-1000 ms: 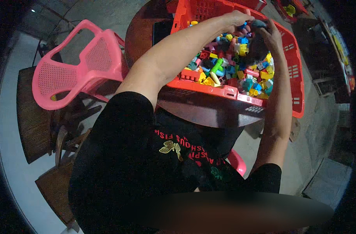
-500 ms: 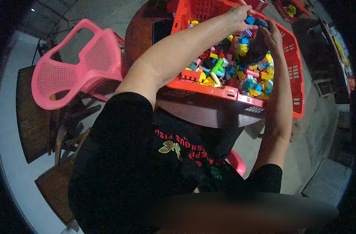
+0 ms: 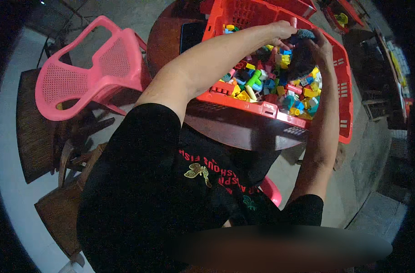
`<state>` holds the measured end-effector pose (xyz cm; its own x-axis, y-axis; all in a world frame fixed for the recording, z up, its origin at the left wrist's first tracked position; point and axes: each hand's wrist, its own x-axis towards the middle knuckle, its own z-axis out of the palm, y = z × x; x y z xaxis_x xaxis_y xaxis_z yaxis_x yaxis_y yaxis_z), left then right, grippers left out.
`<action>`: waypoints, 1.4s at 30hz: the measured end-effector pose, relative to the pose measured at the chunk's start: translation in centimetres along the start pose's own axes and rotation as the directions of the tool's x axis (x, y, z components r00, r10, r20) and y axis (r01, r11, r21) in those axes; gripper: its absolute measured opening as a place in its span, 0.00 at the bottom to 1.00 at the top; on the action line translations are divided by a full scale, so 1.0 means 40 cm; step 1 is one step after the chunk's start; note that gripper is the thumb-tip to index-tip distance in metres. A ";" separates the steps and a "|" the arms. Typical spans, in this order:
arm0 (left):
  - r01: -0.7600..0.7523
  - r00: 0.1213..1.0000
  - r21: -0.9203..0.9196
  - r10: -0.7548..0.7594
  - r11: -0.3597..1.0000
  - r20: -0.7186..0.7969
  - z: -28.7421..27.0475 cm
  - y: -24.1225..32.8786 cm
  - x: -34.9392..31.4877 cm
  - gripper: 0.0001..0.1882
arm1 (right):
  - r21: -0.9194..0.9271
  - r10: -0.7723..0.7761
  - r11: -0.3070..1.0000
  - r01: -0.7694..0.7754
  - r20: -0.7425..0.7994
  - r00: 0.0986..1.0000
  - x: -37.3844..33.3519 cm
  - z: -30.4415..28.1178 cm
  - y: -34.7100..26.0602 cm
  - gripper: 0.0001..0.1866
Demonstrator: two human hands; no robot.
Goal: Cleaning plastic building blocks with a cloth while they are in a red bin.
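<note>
Fingers (image 3: 285, 45) of both hands come close together over the far part of a red crate (image 3: 243, 103), at a dark fuzzy piece (image 3: 302, 63). Leftmost, a pink plastic chair (image 3: 114, 61) stands near the round-edged brown worktop (image 3: 164, 41). A dark flat object (image 3: 191, 36) lies there, beside the crate, whose raised walls pen in the loose, many-coloured toy blocks (image 3: 255, 79). Next, the left hand (image 3: 281, 31) reaches the piece's paler upper end; whether its fingers pinch that, or a block, I cannot tell in so dim and small a patch. Farther right, the right hand (image 3: 323, 48) has its fingers curled round the same end, seemingly bearing the weight, so that the dark body hangs over the blocks, within the crate's walls.
</note>
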<state>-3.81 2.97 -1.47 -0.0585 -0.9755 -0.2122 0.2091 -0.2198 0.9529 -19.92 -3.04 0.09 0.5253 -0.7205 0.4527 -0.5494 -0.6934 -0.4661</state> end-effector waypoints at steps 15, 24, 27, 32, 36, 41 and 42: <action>-0.217 0.974 -0.050 0.212 0.975 -0.082 -0.062 0.159 0.102 0.16 | -0.014 -0.123 0.992 0.122 -0.082 0.989 -0.027 -0.039 0.018 0.20; -0.095 0.930 0.347 0.208 0.933 -0.304 -0.154 0.419 0.045 0.20 | -0.032 -0.125 0.991 0.126 0.023 0.992 -0.032 -0.030 -0.016 0.19; -0.157 0.844 0.404 0.335 0.901 -0.419 -0.162 0.369 0.019 0.18 | -0.104 -0.091 0.989 0.101 0.098 0.991 -0.017 -0.025 -0.029 0.22; -0.290 0.945 0.840 0.276 0.459 0.175 -0.258 0.248 0.057 0.12 | -0.082 -0.109 0.989 0.125 0.177 0.978 0.018 -0.018 -0.053 0.22; -0.017 0.979 0.953 -0.187 0.302 0.077 -0.190 0.071 0.088 0.14 | 0.040 -0.007 0.999 -0.002 0.225 0.974 -0.023 -0.009 0.049 0.21; 0.336 0.342 0.939 -0.919 -0.074 -0.195 -0.503 0.022 0.117 0.15 | 0.094 -0.264 0.964 0.250 0.181 0.947 0.105 -0.012 -0.173 0.21; 0.292 0.313 0.955 -0.937 -0.060 -0.155 -0.444 -0.045 0.151 0.15 | 0.017 -0.197 0.980 0.198 0.211 0.958 0.080 0.004 -0.102 0.21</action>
<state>12.79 -2.74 -8.32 -0.0630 -0.1007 -0.9929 -0.9614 -0.2607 0.0875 -15.87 -2.52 3.31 0.7480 -0.5543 0.3650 -0.4236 -0.8221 -0.3805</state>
